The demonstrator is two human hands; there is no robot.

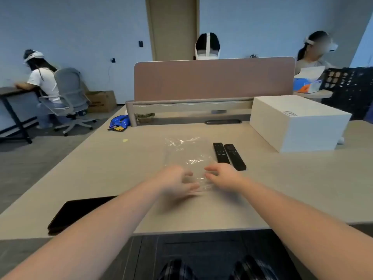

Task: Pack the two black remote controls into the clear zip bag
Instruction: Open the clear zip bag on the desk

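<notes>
A clear zip bag (186,156) lies flat on the beige desk (101,168), its near end between my hands. Two black remote controls lie side by side just right of it: the left remote (221,152) and the right remote (235,157), both pointing away from me. My left hand (174,183) hovers over the bag's near left edge, fingers spread and blurred. My right hand (221,176) is at the bag's near right edge, fingers apart, just in front of the remotes. Neither hand grips anything that I can make out.
A white box (298,123) stands at the right rear of the desk. A dark tablet (78,211) lies near the front left edge. A blue snack packet (119,122) sits by the pink divider (214,77). Other people sit behind and to the left.
</notes>
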